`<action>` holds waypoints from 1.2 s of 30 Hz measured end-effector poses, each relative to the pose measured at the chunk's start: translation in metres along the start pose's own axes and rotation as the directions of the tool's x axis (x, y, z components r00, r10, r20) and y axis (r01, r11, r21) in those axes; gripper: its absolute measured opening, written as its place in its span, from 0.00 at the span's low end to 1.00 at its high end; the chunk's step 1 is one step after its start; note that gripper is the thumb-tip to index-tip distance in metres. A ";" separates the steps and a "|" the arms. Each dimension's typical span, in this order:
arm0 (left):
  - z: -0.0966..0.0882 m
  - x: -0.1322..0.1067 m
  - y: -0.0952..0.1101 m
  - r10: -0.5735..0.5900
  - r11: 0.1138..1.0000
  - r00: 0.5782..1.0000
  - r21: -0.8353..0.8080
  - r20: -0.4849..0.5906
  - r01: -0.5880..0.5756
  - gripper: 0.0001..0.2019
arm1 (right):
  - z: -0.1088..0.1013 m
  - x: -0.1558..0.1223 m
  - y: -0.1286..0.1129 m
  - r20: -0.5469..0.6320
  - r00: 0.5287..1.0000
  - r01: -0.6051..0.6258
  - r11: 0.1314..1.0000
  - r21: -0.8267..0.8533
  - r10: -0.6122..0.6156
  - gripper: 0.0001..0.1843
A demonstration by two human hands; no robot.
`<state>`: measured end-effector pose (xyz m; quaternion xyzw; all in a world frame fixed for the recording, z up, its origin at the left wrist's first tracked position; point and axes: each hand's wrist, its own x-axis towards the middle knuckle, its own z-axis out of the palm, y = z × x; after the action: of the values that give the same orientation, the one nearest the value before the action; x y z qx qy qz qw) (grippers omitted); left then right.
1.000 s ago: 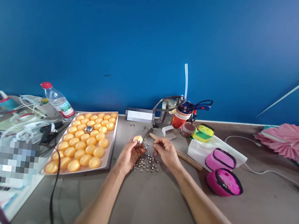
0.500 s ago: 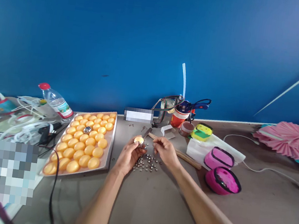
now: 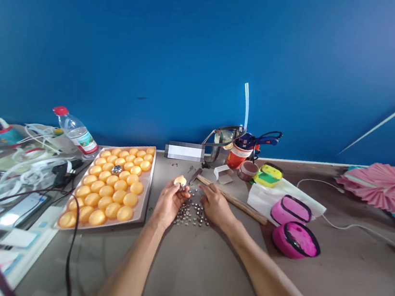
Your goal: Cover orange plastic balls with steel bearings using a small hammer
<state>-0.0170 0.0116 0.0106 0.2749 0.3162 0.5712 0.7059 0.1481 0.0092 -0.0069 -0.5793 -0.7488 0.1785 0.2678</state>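
Far left, we note a clear bottle (image 3: 81, 136) with a red cap, leaning beside a jumble of cables. Next comes a shallow white tray (image 3: 145, 189), set at a slant, with rows of orange balls (image 3: 106, 191) in it; one dark, silvery piece (image 3: 116, 170) sits among them.

Right of the tray, our left forearm runs up and slightly rightward from the lower edge. The left hand (image 3: 168, 207) is raised off the table (image 3: 195, 274), wrist fairly straight, palm turned inward. Its fingers are curled close, thumb on the near side, gripping one orange ball (image 3: 180, 180) with silvery bits at its lower part.

Just below and right of that grip, we have loose silver beads (image 3: 196, 216) scattered on the table between the hands.

Our right forearm slants up and leftward from the lower right. The right hand (image 3: 217, 206) is low, back upward, by the right edge of the beads. Its fingers are bent, tips slightly parted; we cannot tell whether a bead is pinched. Behind it lies a wooden-handled hammer (image 3: 241, 204); farther right, two pink pouches.
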 end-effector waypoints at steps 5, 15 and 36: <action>0.000 0.001 0.000 0.015 1.000 1.000 0.010 -0.003 -0.015 0.15 | 0.000 0.000 -0.009 0.152 0.988 0.032 0.967 -0.252 0.007 0.23; 0.002 0.000 0.001 -0.014 1.000 1.000 0.018 -0.020 0.014 0.18 | 0.005 0.003 -0.003 -0.044 0.999 -0.018 1.000 0.017 0.018 0.10; 0.002 -0.002 -0.002 -0.028 0.999 0.996 0.040 0.082 0.024 0.17 | -0.012 0.003 -0.024 0.199 0.972 -0.218 0.162 0.962 0.127 0.10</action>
<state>-0.0148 0.0089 0.0110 0.3076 0.3013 0.5439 0.7203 0.1359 0.0047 0.0170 -0.3488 -0.4003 0.6644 0.5261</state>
